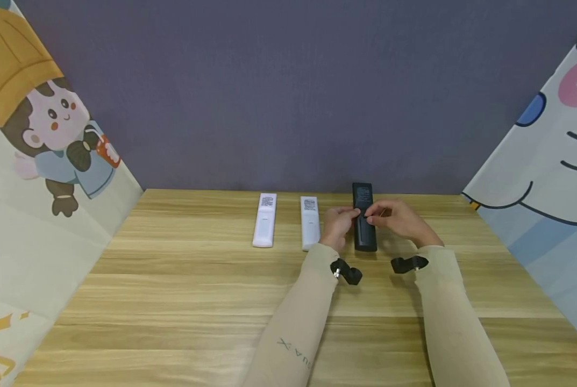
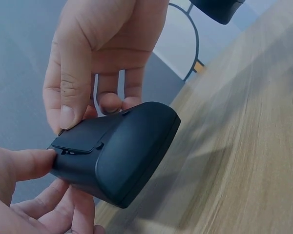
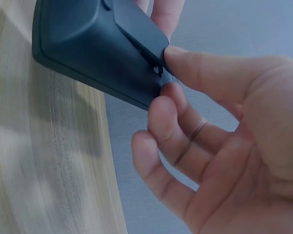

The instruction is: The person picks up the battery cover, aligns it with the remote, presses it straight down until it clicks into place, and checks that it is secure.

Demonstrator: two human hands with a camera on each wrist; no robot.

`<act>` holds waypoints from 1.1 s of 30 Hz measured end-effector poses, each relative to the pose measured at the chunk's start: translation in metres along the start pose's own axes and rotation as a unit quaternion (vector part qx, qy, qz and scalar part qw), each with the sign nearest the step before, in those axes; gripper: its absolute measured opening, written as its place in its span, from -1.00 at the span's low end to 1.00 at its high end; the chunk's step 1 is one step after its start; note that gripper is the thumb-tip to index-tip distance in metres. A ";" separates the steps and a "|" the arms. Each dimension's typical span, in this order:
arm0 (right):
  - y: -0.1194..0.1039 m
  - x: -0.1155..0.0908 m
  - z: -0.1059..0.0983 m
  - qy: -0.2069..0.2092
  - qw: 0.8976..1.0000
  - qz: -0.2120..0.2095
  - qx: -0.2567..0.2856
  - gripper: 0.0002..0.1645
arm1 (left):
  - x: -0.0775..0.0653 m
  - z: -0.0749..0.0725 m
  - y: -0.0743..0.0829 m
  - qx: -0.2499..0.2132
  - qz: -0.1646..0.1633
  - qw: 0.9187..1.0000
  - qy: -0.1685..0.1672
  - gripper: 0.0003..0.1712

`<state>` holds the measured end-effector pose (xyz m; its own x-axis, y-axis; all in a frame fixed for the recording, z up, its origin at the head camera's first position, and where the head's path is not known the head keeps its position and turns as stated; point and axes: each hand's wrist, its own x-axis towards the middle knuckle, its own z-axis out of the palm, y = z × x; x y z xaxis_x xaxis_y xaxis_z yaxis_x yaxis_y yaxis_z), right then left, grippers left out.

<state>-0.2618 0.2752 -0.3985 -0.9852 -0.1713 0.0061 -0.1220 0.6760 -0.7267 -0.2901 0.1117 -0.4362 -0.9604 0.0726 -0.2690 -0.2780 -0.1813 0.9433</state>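
A black remote control (image 1: 364,236) lies back side up on the table, its label at the far end. My left hand (image 1: 337,226) holds it from the left side, thumb on its back and fingers along its side in the left wrist view. On the other side, my right hand (image 1: 400,219) pinches the edge of the battery cover (image 3: 139,31). That edge is raised, with a narrow gap under it in the right wrist view. The inside of the battery compartment is hidden.
Two white remote controls, one nearer (image 1: 310,226) and one farther left (image 1: 264,223), lie back side up on the wooden table (image 1: 196,312). A dark grey panel (image 1: 269,107) stands behind the table, with cartoon-printed sheets (image 1: 65,226) at the sides.
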 end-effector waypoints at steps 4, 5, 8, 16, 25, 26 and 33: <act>0.000 0.000 0.000 -0.001 1.000 -0.004 -0.011 -0.82 | 0.001 0.000 -0.001 0.001 -0.001 1.000 0.000 -0.82; 0.000 0.000 -0.001 -0.002 1.000 -0.005 -0.013 -0.83 | 0.001 0.000 -0.001 0.002 -0.001 1.000 -0.001 -0.82; 0.000 0.000 -0.001 -0.005 1.000 -0.007 -0.018 -0.84 | 0.000 0.000 0.000 0.003 -0.001 1.000 -0.002 -0.81; 0.003 0.002 -0.001 -0.006 1.000 -0.005 -0.026 -0.84 | 0.001 0.001 -0.001 0.001 0.000 1.000 0.000 -0.81; 0.004 0.002 -0.002 -0.027 0.999 0.043 0.009 -0.59 | -0.001 -0.002 0.001 0.005 0.000 1.000 -0.004 -0.79; 0.004 0.002 -0.002 -0.029 0.998 0.051 0.017 -0.58 | -0.001 -0.002 0.001 0.006 0.001 1.000 -0.005 -0.79; 0.005 0.001 -0.001 -0.039 0.997 0.046 0.052 -0.64 | -0.003 0.000 0.002 -0.010 0.005 1.000 0.002 -0.79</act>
<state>-0.2636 0.2789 -0.4014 -0.9789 -0.1693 -0.1145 -0.0137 0.6135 -0.7896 -0.2874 0.1108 -0.4332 -0.9630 0.0667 -0.2612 -0.2694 -0.2022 0.9416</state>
